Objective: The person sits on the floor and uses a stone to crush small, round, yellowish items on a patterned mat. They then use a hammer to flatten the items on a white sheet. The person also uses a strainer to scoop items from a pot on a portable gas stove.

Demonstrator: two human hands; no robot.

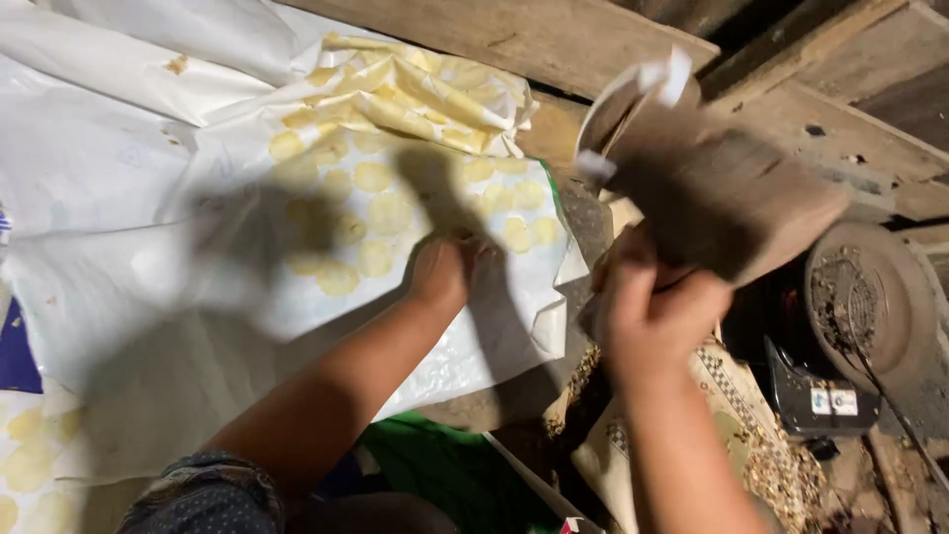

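Observation:
My left hand [447,269] rests with closed fingers on a white plastic sheet [119,178] spread on the floor; whether it pinches the sheet I cannot tell. Several pale yellow round discs [374,213] lie on the sheet just beyond the fingers. Further back, a crumpled fold of sheet [425,94] carries more yellow discs. My right hand [647,316] is raised and grips a blurred brown wooden block [727,193] with bits of white paper [657,79] at its top.
Wooden planks [554,35] run along the back and right. A round dusty metal lid [865,297] sits at the right on a dark stove-like thing. A woven patterned mat [741,425] and green cloth [435,465] lie near my arms. More yellow discs [30,445] show bottom left.

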